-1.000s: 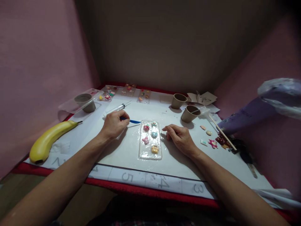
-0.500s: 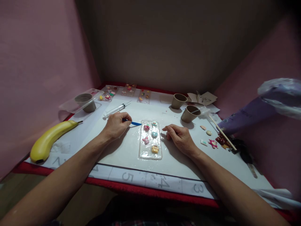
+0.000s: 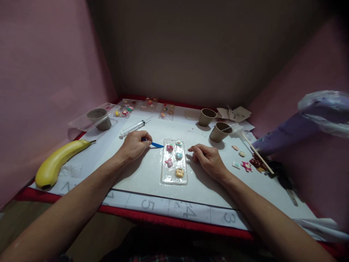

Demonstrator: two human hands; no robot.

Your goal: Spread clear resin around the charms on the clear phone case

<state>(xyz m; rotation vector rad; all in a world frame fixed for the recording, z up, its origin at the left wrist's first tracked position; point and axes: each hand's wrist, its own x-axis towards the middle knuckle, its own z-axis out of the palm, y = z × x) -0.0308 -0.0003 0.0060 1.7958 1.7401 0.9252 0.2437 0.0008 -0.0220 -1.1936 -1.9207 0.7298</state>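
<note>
A clear, glossy rectangular case (image 3: 167, 174) lies on the white table sheet (image 3: 141, 174), with several small coloured charms on it. Left of it, my left hand (image 3: 136, 144) pinches a blue pointed tool (image 3: 157, 145), whose tip is at the case's upper left edge. My right hand (image 3: 206, 158) rests on the sheet just right of the case. Its fingers are curled with the index finger pointing toward the case; whether anything is in them is hidden.
A yellow banana (image 3: 61, 160) lies at the left, near a cup (image 3: 103, 122) and a syringe (image 3: 133, 127). Two brown cups (image 3: 207, 118) stand at the back right. Loose charms (image 3: 247, 166), a wooden stick (image 3: 257, 153) and a purple roll (image 3: 289, 129) are at the right.
The blue tool's tip has shifted very slightly down along the case's left edge with my left hand. My right hand has stayed in place.
</note>
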